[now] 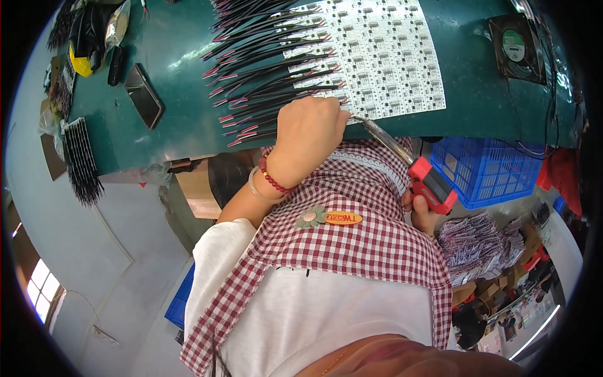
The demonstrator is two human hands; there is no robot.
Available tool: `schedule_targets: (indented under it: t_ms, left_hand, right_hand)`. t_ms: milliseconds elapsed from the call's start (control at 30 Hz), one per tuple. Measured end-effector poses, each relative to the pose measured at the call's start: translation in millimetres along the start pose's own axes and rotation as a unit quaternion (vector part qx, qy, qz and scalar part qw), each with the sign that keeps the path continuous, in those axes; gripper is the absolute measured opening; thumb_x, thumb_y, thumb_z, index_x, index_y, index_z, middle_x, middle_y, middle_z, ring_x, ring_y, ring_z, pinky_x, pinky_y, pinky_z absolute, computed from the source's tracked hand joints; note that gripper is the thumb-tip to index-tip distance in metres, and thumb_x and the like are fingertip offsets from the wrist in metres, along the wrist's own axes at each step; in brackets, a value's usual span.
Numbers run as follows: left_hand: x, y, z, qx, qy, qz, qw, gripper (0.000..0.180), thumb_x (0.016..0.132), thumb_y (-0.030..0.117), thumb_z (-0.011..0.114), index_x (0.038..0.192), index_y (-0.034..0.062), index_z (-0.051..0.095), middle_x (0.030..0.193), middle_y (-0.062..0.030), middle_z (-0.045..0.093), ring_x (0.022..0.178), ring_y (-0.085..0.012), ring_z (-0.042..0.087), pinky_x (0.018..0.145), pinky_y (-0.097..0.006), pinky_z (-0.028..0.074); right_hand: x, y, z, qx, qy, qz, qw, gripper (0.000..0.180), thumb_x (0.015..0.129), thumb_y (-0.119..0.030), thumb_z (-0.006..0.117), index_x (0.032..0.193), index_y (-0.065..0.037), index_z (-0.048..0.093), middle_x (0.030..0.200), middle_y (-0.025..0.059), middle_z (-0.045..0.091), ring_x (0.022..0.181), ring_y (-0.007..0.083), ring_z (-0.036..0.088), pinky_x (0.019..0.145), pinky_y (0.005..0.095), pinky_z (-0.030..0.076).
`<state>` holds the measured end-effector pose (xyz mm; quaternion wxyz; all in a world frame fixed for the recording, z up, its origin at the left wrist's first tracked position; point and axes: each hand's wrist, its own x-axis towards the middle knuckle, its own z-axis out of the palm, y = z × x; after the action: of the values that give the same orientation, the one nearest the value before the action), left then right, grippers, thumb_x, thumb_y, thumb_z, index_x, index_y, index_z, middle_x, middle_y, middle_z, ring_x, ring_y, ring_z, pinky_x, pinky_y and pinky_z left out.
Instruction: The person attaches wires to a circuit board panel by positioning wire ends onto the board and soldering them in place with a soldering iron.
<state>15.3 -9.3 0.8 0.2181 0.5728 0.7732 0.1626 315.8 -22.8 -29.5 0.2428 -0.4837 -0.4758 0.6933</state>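
My left hand is closed in a pinch at the near edge of a white sheet of circuit boards. What its fingers hold is hidden beneath the hand. Gripped in my right hand is a red and black soldering iron, slanting up and left. Its metal tip comes close to my left fingertips at the sheet's edge; whether they touch, I cannot tell. Several black cables with red and white wire ends lie in rows, their right ends over the left part of the sheet.
On the green table lie a dark phone at left and a black fan at right. A cable bundle hangs over the left edge. Below the table stands a blue crate, near piled wire bundles.
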Motion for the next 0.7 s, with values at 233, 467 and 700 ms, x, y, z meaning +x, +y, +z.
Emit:
schedule_targets:
  t_ms: [233, 467, 700]
  left_hand:
    - [0, -1, 0, 0.006, 0.008, 0.006, 1.000, 0.026, 0.082, 0.023, 0.064, 0.065, 0.0029, 0.064, 0.060, -0.0146, 0.061, 0.055, -0.0327, 0.060, 0.052, -0.041, 0.047]
    - [-1, 0, 0, -0.001, 0.003, 0.005, 1.000, 0.026, 0.081, 0.023, 0.065, 0.065, 0.0028, 0.064, 0.060, -0.0146, 0.061, 0.056, -0.0325, 0.060, 0.052, -0.040, 0.047]
    - [-1, -1, 0, -0.007, -0.001, 0.008, 1.000, 0.025, 0.081, 0.023, 0.066, 0.066, 0.0027, 0.065, 0.062, -0.0147, 0.061, 0.057, -0.0326, 0.060, 0.054, -0.040, 0.047]
  right_hand:
    - [-5, 1, 0, 0.022, -0.006, -0.021, 1.000, 0.039, 0.087, -0.039, 0.064, 0.097, -0.001, 0.061, 0.075, 0.0026, 0.058, 0.062, 0.0084, 0.048, 0.056, 0.0236, 0.037]
    - [-3, -9, 3, 0.027, 0.006, -0.018, 0.999, 0.041, 0.086, -0.037, 0.066, 0.102, 0.000, 0.061, 0.076, 0.0027, 0.059, 0.062, 0.0082, 0.048, 0.056, 0.0240, 0.037]
    - [-6, 3, -2, 0.012, 0.001, 0.005, 1.000, 0.034, 0.087, -0.033, 0.066, 0.099, -0.001, 0.061, 0.075, 0.0029, 0.059, 0.064, 0.0097, 0.050, 0.058, 0.0244, 0.039]
